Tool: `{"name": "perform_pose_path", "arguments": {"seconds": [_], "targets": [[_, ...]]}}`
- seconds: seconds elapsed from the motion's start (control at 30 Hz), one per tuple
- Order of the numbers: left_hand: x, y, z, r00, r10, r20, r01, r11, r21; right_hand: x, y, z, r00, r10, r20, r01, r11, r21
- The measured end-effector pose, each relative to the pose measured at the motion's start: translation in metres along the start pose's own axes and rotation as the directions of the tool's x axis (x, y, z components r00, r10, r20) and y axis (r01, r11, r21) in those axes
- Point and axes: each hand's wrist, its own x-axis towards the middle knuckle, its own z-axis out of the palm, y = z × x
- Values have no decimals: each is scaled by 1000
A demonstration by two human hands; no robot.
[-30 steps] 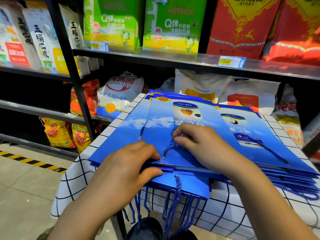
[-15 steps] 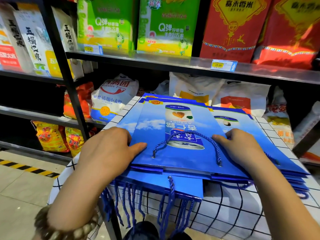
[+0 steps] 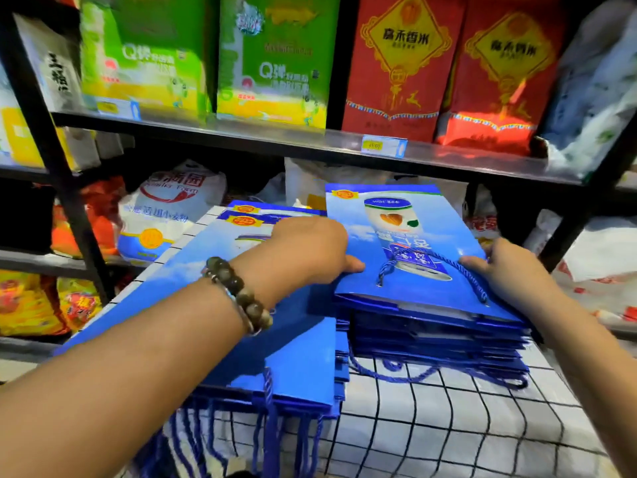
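glossy paper bags (image 3: 413, 243), checked cloth (image 3: 448, 426)

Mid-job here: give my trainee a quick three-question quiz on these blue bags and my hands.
1. True or false: the left hand and right hand grip opposite edges of one stack of blue gift bags.
2. The bead bracelet sits on which wrist? A) left B) right
3. Fill in: the cloth under the bags is white with a black ___ pattern.
Key: 1 true; 2 A; 3 grid.
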Motion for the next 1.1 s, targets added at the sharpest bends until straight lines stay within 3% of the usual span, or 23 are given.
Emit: {"name": "perform_pose_path", "arguments": {"seconds": [0.17,0.3,0.43,0.5,0.63,0.7,0.77,0.93,1.1], "targets": [[37,26,20,974,80,213,-98,992,78,8,31,28,992,109,69,-101,990,-102],[43,34,30,960,73,271,-116,982,148,12,40,41,980,154,129,-142,985,-99],[39,40,30,982,91,166,-132,958,254,14,38,38,966,188,178,-156,971,-182],[33,52,32,980,188,64,-198,934,298,12,29,31,978,155,142,-121,967,-222],[14,85,45,914,392,110,-405,903,143,23,4,30,990,-51,130,67,990,-124],[14,89,51,904,404,142,-412,911,28,34,-10,41,956,-118,267,121,993,5],[20,85,55,909,372,189,-355,927,-121,39,-20,62,904,-145,402,153,988,14],[26,69,58,881,350,319,-365,931,-15,39,-31,101,868,-73,491,177,970,-168],[44,62,61,794,304,527,-379,925,39,43,-39,109,887,-22,461,105,982,-156]]}}
